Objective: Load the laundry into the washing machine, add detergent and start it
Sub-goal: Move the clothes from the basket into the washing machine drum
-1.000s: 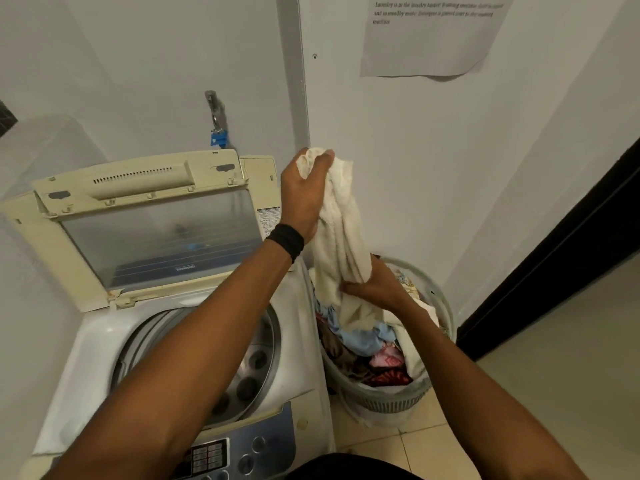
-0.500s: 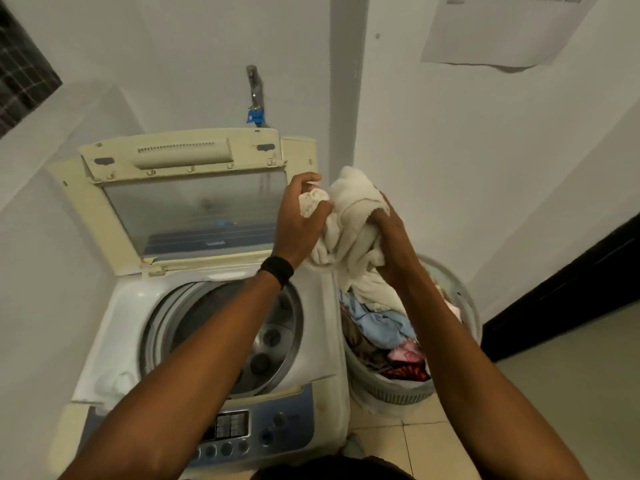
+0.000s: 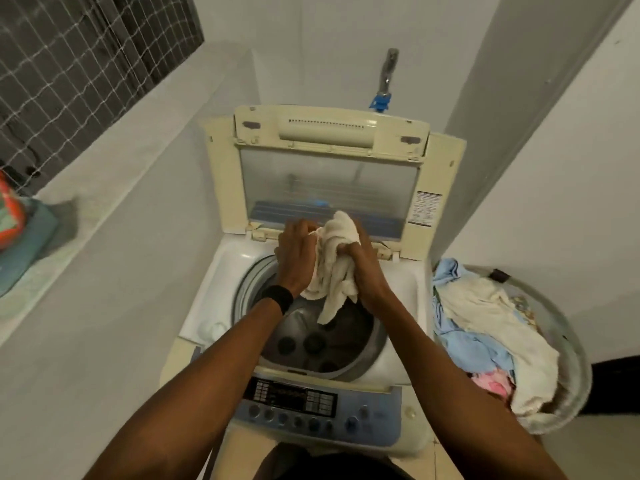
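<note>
A top-loading washing machine (image 3: 408,299) stands in front of me with its lid (image 3: 329,188) raised. Its steel drum (image 3: 325,341) is open and dark inside. Over the drum's mouth I hold a bunched cream towel (image 3: 334,268) with both hands. My left hand (image 3: 296,258), a black band on its wrist, grips the towel's left side. My right hand (image 3: 367,268) grips its right side. A loose end of the towel hangs down into the drum. The control panel (image 3: 322,408) with its buttons lies at the machine's front edge.
A round laundry basket (image 3: 568,362) on the right holds white, blue and pink clothes. A tap (image 3: 386,77) with a blue fitting sticks out of the wall behind the lid. A grey ledge on the left carries a teal and orange object (image 3: 17,230). A netted window is at top left.
Both hands have carried the towel from above the basket leftward and down over the drum's mouth. The view has swung left and now centres on the machine.
</note>
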